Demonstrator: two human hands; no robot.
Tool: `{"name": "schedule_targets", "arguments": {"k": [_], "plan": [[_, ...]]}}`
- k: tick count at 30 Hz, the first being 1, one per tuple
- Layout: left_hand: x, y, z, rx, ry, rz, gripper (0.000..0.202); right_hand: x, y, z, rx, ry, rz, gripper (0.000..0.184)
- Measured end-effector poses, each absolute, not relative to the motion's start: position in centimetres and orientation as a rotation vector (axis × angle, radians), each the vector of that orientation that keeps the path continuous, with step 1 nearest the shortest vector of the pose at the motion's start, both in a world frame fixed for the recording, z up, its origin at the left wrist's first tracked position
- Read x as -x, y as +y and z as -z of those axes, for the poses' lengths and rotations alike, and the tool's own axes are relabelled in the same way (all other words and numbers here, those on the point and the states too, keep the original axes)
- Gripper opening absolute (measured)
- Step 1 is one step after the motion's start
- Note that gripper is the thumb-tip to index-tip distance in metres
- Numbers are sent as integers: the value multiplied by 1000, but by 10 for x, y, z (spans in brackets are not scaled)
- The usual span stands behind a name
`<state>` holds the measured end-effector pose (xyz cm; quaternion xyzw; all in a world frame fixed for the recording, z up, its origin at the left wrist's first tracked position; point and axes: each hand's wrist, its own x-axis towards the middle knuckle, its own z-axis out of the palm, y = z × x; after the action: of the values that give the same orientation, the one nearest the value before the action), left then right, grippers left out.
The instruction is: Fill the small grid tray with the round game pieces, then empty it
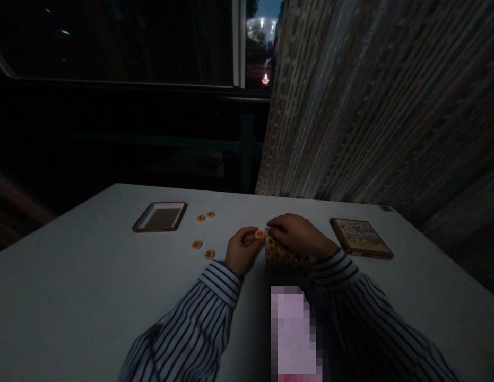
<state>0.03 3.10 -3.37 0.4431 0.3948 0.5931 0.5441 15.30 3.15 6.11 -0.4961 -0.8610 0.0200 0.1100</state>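
Note:
My left hand pinches one round Chinese chess piece with a red character, just left of a clear pack of Chinese chess pieces. Over that pack lies my right hand, its fingers bent at the pack's upper left edge and partly covering it. The pack looks like see-through plastic, though the dim light hides whether it is a bag or a box. To the left of my left hand, loose pieces rest on the table: two at the back and two nearer.
An open shallow tray with a brown rim sits at the back left of the white table. A printed box or lid lies on the right. Behind the table hang string curtains beside a dark window. A pixelated patch covers the front centre.

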Motion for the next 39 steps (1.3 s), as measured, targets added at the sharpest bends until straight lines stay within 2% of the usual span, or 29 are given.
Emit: {"name": "schedule_targets", "arguments": {"k": [23,31,39], "plan": [[-3,27,33,-1141,867,-1394,33,-150,33,-54,1360,-2400,-454,25],[1,24,17,-1135,956,-1377,28,-152,32,-57,1339,-2394,-462,23],[3,28,23,-1071,932,-1355,28,-152,33,-54,1299,-2410,-460,25]]}}
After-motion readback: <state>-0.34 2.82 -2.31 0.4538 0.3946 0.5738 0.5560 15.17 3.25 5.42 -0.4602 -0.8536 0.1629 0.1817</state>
